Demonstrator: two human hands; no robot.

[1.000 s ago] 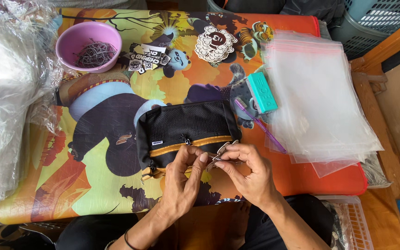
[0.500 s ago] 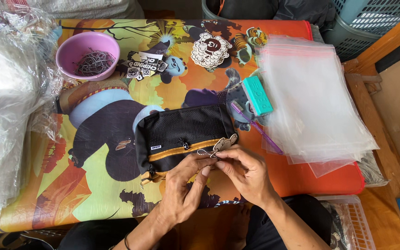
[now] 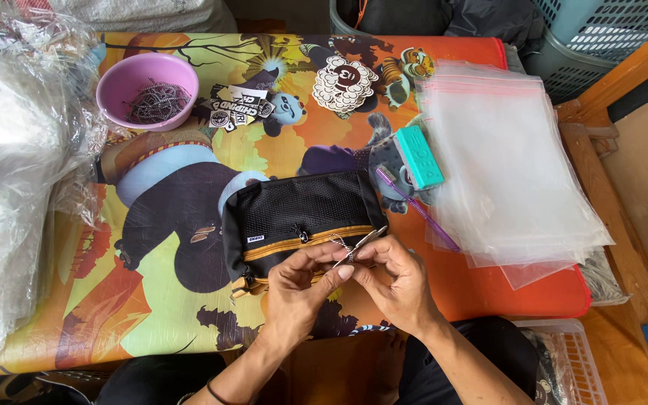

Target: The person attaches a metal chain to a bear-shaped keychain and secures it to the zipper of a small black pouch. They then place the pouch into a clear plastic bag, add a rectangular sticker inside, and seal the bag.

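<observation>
Far left of the frame, crinkled clear plastic wrap (image 3: pixel 9 172) crowds the counter (image 3: pixel 151 330); upper left sits a pink plastic bowl (image 3: pixel 146 90). Low centre, your left hand (image 3: pixel 298 289) and right hand (image 3: pixel 395 281) pinch a small metal chain tag (image 3: pixel 354 246) over the black mesh pouch (image 3: pixel 301 217), steadying it. To the right lies a stack of clear zip bags (image 3: pixel 504 172).

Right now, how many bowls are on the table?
1: a pink bowl at the table's far left corner, holding small dark metal chains. Others could be hidden under the plastic at left.

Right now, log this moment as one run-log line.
left hand: pinching small chain | right hand: holding metal tag | under hands: black pouch
</observation>
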